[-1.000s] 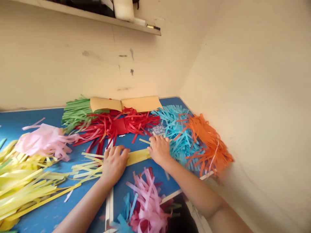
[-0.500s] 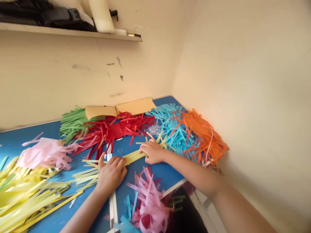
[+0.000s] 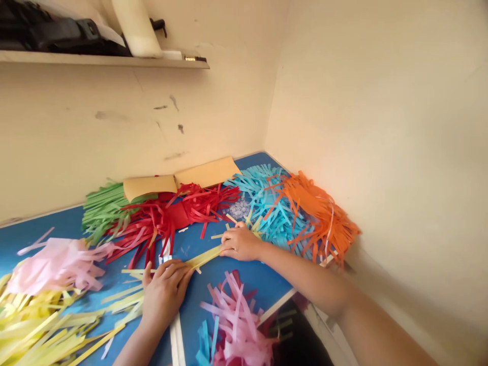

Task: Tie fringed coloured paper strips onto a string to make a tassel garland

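Observation:
A narrow folded band of yellow fringed tissue paper lies slantwise on the blue table, its cut strips spreading from both ends. My left hand is over the band's left end, fingers together and bent onto the paper, thumb sticking out to the side. The undersides of those fingers are hidden. At the other end, my right hand is closed on the band with its fingertips curled down. Loose yellow strips fan out left of my left hand, and more poke out beyond my right one.
Fringed paper bundles surround the hands: green, red, light blue, orange, pink, yellow and a nearer pink one. Tan card lies against the wall. A loaded shelf hangs above.
The view has shifted slightly, so most things sit lower and further left. My left hand has slid a little along the band towards my right hand, leaving a shorter stretch showing.

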`<state>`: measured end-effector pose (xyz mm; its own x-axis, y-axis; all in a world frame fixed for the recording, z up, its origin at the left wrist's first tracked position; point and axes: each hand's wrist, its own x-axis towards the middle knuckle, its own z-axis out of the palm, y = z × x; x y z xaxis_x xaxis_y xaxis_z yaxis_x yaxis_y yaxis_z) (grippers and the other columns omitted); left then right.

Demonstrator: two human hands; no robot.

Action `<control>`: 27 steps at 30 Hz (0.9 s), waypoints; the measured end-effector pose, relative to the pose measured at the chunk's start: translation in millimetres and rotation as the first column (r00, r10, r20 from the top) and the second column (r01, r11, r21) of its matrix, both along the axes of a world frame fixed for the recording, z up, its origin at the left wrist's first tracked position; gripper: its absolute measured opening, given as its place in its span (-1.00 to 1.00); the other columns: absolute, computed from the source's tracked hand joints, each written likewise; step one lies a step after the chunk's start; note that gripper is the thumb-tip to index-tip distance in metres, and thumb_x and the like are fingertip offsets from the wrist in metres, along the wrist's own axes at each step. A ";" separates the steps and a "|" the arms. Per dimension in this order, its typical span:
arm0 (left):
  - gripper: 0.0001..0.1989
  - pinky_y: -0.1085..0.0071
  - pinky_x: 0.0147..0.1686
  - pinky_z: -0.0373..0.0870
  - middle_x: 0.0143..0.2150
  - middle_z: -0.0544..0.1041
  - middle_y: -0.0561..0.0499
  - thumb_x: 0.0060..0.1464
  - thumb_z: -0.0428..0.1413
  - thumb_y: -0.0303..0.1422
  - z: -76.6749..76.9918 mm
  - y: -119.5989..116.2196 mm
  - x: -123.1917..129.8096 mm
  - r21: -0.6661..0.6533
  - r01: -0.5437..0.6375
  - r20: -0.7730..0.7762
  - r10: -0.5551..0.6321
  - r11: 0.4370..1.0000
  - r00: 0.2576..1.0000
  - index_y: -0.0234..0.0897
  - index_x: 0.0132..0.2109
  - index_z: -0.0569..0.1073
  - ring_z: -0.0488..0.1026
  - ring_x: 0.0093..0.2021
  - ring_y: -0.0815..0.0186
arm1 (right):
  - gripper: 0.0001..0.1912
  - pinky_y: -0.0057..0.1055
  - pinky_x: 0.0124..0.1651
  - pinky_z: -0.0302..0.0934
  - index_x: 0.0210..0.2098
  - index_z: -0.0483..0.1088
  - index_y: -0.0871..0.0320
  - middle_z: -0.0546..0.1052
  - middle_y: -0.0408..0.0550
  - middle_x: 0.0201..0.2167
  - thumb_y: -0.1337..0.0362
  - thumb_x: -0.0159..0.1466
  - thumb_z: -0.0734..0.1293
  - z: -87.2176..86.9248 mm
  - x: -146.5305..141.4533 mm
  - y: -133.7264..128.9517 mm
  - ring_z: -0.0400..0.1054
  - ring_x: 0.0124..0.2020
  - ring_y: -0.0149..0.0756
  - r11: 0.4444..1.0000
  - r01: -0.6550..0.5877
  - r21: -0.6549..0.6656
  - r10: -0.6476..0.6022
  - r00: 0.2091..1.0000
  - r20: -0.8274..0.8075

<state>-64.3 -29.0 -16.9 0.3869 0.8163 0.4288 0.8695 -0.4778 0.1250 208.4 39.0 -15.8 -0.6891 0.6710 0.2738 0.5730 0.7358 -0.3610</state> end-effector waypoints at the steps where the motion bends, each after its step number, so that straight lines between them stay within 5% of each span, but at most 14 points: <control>1: -0.69 -0.02 0.18 -0.02 -0.22 0.66 0.04 0.27 -0.03 -0.20 0.3 0.7 -0.2 -0.031 -0.020 0.007 0.020 0.999 1.000 -0.05 -0.27 0.60 0.52 -0.11 0.11 | -0.85 -0.26 -0.02 -0.07 -0.29 0.59 0.02 0.58 -0.17 -0.22 0.13 0.31 0.40 0.2 -0.6 -0.3 0.39 -0.22 -0.34 1.000 0.017 -0.019 -0.018 1.000 -0.018; 7: -0.57 0.11 -0.04 0.17 -0.37 0.60 -0.01 0.28 -0.08 -0.12 8.1 8.8 9.5 -0.118 -0.122 -0.042 0.117 0.986 0.992 -0.17 -0.43 0.52 0.48 -0.22 0.12 | -0.76 -0.30 -0.15 -0.05 -0.48 0.54 0.12 0.56 -0.15 -0.39 0.18 0.27 0.38 -3.0 -15.6 -1.2 0.36 -0.29 -0.33 0.958 0.278 -0.066 -0.276 0.960 0.034; 18: -0.52 0.18 -0.24 0.15 -0.52 0.53 0.01 0.25 -0.05 -0.16 6.6 24.8 8.2 -0.160 -0.137 -0.153 0.112 0.978 0.982 -0.19 -0.60 0.40 0.46 -0.35 0.14 | -0.77 -0.31 -0.20 -0.05 -0.56 0.46 0.13 0.51 -0.16 -0.44 0.19 0.19 0.39 -1.8 -24.3 -0.3 0.32 -0.32 -0.31 0.940 0.339 -0.032 -0.334 0.937 0.105; 22: -0.68 0.07 -0.10 0.19 -0.35 0.59 -0.07 0.23 0.00 -0.18 10.3 23.3 9.4 -0.078 -0.142 -0.151 0.129 0.987 0.980 -0.20 -0.37 0.54 0.47 -0.24 0.06 | -0.86 -0.21 -0.06 -0.04 -0.35 0.47 0.15 0.54 -0.08 -0.29 0.21 0.27 0.35 9.0 -20.2 -3.5 0.32 -0.18 -0.22 0.918 0.395 0.030 -0.396 0.914 0.088; 24: -0.78 -0.02 0.07 0.13 -0.19 0.60 -0.08 0.22 0.02 -0.26 14.0 21.0 10.9 -0.035 -0.100 -0.151 0.094 0.994 0.984 -0.15 -0.19 0.57 0.46 -0.11 0.04 | -0.86 -0.14 0.02 -0.08 -0.21 0.46 0.15 0.54 -0.01 -0.15 0.28 0.35 0.26 15.3 -18.6 -8.6 0.31 -0.09 -0.18 0.923 0.363 0.126 -0.373 0.926 0.063; 27: -0.72 -0.05 0.19 0.02 -0.19 0.61 0.04 0.22 -0.01 -0.42 19.3 16.7 13.6 -0.012 0.010 -0.170 -0.011 1.000 0.985 0.01 -0.19 0.57 0.45 -0.04 0.08 | -0.81 -0.12 0.01 -0.07 -0.23 0.45 0.16 0.55 -0.02 -0.23 0.30 0.39 0.20 17.6 -20.4 -16.7 0.31 -0.17 -0.21 0.953 0.091 0.289 -0.128 0.985 0.112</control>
<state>-50.8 -12.2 2.4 0.4619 0.8160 0.3475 0.8735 -0.4865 -0.0188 188.0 22.3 1.8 -0.6574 0.6524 0.3770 0.6835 0.7270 -0.0660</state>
